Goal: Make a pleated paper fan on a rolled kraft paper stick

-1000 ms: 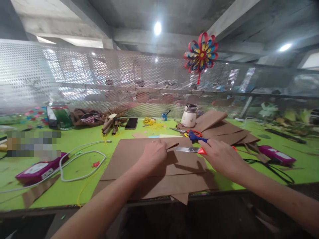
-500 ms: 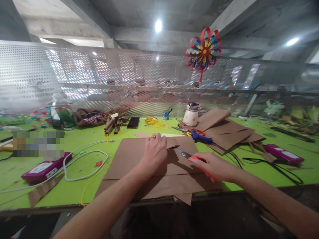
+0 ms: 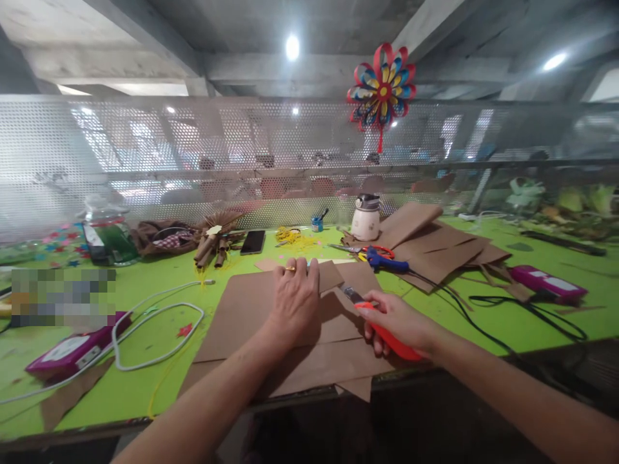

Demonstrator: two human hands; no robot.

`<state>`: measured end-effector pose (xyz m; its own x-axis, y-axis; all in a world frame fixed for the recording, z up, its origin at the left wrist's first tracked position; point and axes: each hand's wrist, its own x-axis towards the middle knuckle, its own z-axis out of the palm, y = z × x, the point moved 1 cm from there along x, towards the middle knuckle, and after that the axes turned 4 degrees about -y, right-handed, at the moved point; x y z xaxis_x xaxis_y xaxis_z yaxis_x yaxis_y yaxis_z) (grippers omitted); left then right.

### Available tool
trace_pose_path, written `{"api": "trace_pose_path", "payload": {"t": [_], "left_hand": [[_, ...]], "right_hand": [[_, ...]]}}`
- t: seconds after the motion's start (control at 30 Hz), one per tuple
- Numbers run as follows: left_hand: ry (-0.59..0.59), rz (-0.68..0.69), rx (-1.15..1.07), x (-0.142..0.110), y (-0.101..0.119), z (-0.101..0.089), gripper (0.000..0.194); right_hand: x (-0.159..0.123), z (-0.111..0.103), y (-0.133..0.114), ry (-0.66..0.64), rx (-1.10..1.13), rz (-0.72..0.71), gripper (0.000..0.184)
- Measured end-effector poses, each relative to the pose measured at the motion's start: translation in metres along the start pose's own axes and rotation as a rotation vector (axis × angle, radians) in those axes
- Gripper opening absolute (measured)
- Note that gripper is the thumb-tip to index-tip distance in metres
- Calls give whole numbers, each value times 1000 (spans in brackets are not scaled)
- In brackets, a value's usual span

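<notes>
A folded sheet of brown paper (image 3: 242, 309) lies on the green table (image 3: 145, 380) in front of me. My left hand (image 3: 293, 299) presses flat on its upper part, fingers stretched out, a ring on one finger. My right hand (image 3: 399, 322) is closed round the orange handles of a pair of scissors (image 3: 372, 316). The blades point up and left into the paper's edge just right of my left hand.
More brown sheets (image 3: 435, 248) are piled at the back right, with blue and red scissors (image 3: 380, 258) and a white pot (image 3: 365, 219). A white cable (image 3: 155, 322) and pink glue gun (image 3: 72, 348) lie left; a phone (image 3: 254, 241), paper rolls (image 3: 213, 245), a jar (image 3: 106, 232) behind.
My right hand has swung the scissors from lying level to the right of the sheet round toward me, so the blades now point up-left. My left hand slid slightly farther up the paper.
</notes>
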<state>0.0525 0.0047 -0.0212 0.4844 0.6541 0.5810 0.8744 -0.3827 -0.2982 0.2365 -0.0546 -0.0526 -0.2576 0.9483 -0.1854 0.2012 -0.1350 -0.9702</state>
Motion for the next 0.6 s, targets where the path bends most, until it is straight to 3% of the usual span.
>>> {"api": "trace_pose_path", "payload": {"t": [0.27, 0.6], "left_hand": [[-7, 27, -16, -1, 5, -2, 44], [25, 35, -15, -2, 2, -6, 49]], "right_hand": [[-2, 11, -10, 61, 65, -27, 15], [-13, 9, -18, 95, 113, -78, 24]]}}
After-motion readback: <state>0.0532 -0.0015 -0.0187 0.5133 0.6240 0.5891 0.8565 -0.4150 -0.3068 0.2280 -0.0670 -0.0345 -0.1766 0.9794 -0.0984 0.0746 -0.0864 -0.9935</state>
